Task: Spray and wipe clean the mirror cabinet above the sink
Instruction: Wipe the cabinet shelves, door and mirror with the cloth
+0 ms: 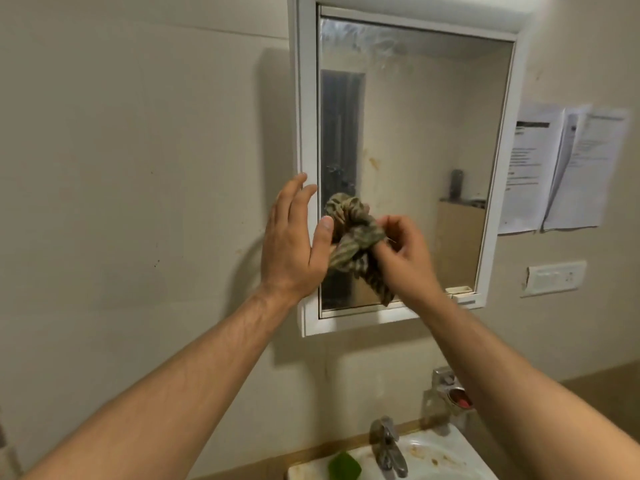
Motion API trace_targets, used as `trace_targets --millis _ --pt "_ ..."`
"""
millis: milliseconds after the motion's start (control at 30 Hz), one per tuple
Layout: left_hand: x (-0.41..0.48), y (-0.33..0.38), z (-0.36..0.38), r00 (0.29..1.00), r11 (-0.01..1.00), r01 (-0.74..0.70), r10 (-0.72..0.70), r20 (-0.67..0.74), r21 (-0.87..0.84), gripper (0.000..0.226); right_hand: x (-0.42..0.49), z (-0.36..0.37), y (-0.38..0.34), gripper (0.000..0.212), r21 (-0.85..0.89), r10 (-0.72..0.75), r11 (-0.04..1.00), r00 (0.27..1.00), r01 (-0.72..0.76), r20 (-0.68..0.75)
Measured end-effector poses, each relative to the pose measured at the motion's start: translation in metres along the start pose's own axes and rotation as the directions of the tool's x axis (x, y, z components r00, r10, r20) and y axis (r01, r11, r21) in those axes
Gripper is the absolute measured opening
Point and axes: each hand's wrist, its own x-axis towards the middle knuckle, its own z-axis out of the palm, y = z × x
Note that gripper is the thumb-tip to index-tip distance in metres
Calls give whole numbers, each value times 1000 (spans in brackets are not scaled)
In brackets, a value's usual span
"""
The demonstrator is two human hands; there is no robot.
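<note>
The white-framed mirror cabinet hangs on the beige wall above the sink. Its glass looks smeared near the top left and carries a brownish spot at mid-left. A crumpled striped green-brown cloth is bunched in front of the lower left of the mirror. My right hand pinches the cloth from the right. My left hand is spread flat with fingers pointing up, its thumb and palm touching the cloth's left side. No spray bottle is visible.
A chrome tap stands at the sink's rear, a green object to its left. A metal holder with something red sits on the wall right of the tap. Papers and a switch plate are on the right wall.
</note>
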Motion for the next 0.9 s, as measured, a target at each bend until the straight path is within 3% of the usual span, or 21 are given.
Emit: trace_targets --millis 67,167,233,300,367,467,533,567,600,667,767,833,900 --pt "5 7 2 1000 1000 -14 15 6 -9 59 19 -8 -21 16 230 157 960 987 -158 20" --pt "12 21 6 995 996 10 -1 95 -85 69 24 -13 -40 31 490 323 809 942 -324 90" --pt "16 29 9 980 994 57 -38 196 -93 69 19 -11 -40 39 527 377 734 903 -428 207" --pt "20 31 13 973 988 97 -68 222 -122 47 19 -8 -40 43 500 421 732 884 -464 204" --pt "29 30 16 974 973 179 -155 167 -143 24 29 -7 -42 29 443 452 805 891 -394 -29" --pt "45 26 19 922 904 381 -386 10 -194 19 35 -10 -41 25 419 395 886 797 -199 -457" --pt "51 28 23 930 910 363 -369 9 -199 15 15 1 -32 24 223 136 975 782 4 -608" --pt "53 31 24 948 926 317 -313 53 -204 10 3 12 -25 26 -4 -107 992 814 127 -571" --pt "55 35 26 965 941 258 -242 100 -221 8 -6 25 -18 33 -196 -322 945 835 261 -445" --pt "63 43 28 981 954 147 -107 162 -260 17 -4 39 -3 48 -390 -532 822 805 416 -264" --pt "91 47 21 970 974 79 -26 242 -213 29 24 39 1 62 -490 -514 791 833 367 -206" --pt "108 43 15 943 999 -38 33 331 9 39 45 39 5 75 -748 -452 617 888 245 -82" --pt "115 40 8 942 960 -174 97 322 220 49 70 37 -2 93 -866 -378 463 926 190 1"
